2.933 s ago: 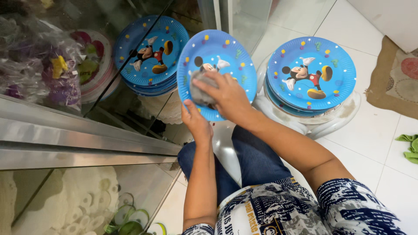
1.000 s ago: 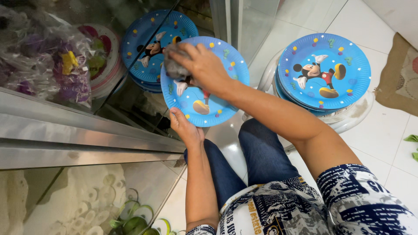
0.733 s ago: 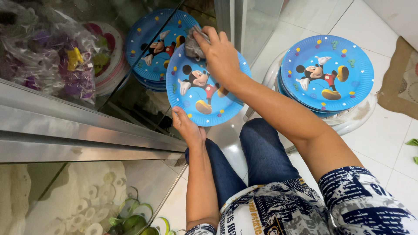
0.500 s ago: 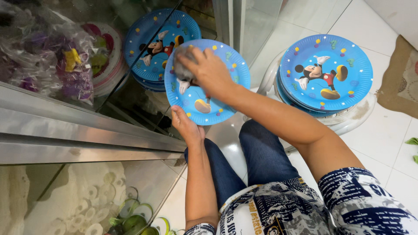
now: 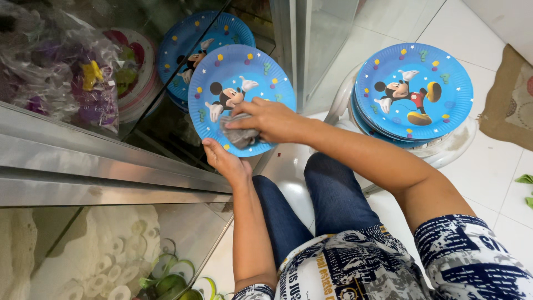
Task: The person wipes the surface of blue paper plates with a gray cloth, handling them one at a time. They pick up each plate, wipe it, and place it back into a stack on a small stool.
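My left hand (image 5: 223, 160) grips the lower edge of a round blue plate (image 5: 261, 72) printed with a cartoon mouse, holding it up and tilted toward me. My right hand (image 5: 268, 118) presses a crumpled grey cloth (image 5: 240, 136) against the lower middle of the plate's face. The plate is held in front of a glass display cabinet (image 5: 111, 178), above my knees in blue jeans.
A stack of the same blue plates (image 5: 412, 91) rests on a white plastic stool (image 5: 455, 150) to the right. Another stack (image 5: 186, 47) and bagged colourful items (image 5: 66, 72) lie inside the cabinet. A brown mat (image 5: 511, 94) lies on white floor tiles.
My right hand with the cloth has moved from the plate's upper part down to its lower middle. The plate has turned, so the mouse picture now shows above my hand.
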